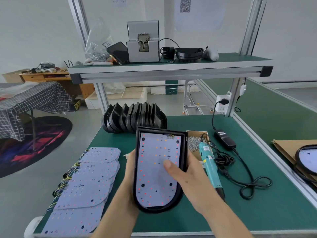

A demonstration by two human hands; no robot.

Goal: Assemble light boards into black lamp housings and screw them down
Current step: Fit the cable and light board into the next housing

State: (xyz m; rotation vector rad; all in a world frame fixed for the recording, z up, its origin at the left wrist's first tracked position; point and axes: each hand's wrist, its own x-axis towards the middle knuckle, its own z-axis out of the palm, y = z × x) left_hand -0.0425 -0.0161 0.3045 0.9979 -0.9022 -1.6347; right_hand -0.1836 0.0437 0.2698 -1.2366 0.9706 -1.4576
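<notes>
While both hands (187, 179) hold housing (183, 152).

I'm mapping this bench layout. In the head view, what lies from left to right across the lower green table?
Stack of light boards → left hand → black lamp housing with a board inside → right hand → teal electric screwdriver → black power adapter.

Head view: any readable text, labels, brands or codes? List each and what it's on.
No text can be read as words.
QR code sheet on the back wall: pattern shows, nothing legible.
Paper beside it: print blurred.
Power adapter on the bench: white label, too small.
Teal screwdriver: label stickers, too small.
Bag label on the shelf: blurred.
Light board in the housing: no print legible.
</notes>
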